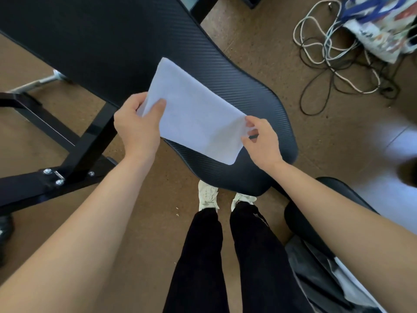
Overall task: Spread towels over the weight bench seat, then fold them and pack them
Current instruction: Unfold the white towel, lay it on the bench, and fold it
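Closest are two legs in black pants (203, 256), and below them two white shoes (207, 197) on the brown floor (146, 222). The toes of the shoes are tucked just under the end of the bench seat (259, 105). Two bare arms reach out from the bottom corners. The left hand (137, 123) holds the left edge of a white towel (194, 114). Its thumb lies on top and its fingers curl under. The right hand (262, 143) pinches the right edge of the towel between thumb and fingers. The towel is flat and smooth, stretched between both hands over the wide end of the seat. I cannot tell if it touches the seat or is just above it. The seat is black with thin lines on it, and it runs away toward the top left. To the left, under the seat, is the black metal frame (79, 150) with shiny bolts (59, 181). Far off at the top right, a messy pile of white and dark cords (334, 57) lies on the floor. A bag (381, 26) with many colors sits right beside them.
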Motion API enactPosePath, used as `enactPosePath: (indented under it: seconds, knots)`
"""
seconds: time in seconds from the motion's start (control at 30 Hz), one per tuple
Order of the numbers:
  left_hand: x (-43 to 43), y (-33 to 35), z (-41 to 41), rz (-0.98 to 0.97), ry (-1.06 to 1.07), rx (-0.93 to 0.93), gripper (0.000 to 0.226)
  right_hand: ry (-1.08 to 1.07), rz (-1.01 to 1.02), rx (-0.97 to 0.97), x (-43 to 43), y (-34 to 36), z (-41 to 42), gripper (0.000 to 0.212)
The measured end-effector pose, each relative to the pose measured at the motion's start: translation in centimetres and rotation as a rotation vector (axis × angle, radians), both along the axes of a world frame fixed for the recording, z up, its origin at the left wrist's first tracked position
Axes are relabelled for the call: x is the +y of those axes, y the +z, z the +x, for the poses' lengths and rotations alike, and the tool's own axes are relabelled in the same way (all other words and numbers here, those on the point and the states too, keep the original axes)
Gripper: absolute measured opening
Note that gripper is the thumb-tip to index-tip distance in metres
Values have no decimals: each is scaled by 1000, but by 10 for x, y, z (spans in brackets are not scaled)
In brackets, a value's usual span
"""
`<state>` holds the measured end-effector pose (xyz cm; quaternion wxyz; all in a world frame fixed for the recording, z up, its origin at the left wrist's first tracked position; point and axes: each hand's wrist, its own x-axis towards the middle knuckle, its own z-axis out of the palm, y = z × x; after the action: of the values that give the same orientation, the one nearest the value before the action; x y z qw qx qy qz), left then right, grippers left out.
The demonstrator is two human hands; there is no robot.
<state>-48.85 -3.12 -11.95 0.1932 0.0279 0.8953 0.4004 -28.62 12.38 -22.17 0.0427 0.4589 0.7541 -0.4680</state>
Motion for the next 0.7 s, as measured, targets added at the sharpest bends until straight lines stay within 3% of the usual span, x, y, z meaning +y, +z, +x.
enactPosePath:
  seconds: [0.1,0.23,0.33,0.57,0.7]
  knots:
    - [14,3,-4,19,-120,68,21,-133,-170,32,8,-5,0,44]
    - [25,0,19,58,-293,88,19,-412,-587,117,24,0,-1,25]
    - [27,-7,48,99,-366,54,19,-435,-756,132,36,1,3,30]
    - [40,-41,104,107,-477,-131,18,-371,-828,139,43,-1,8,58]
    - [46,-69,125,20,-589,-112,16,-353,-854,164,42,1,10,64]
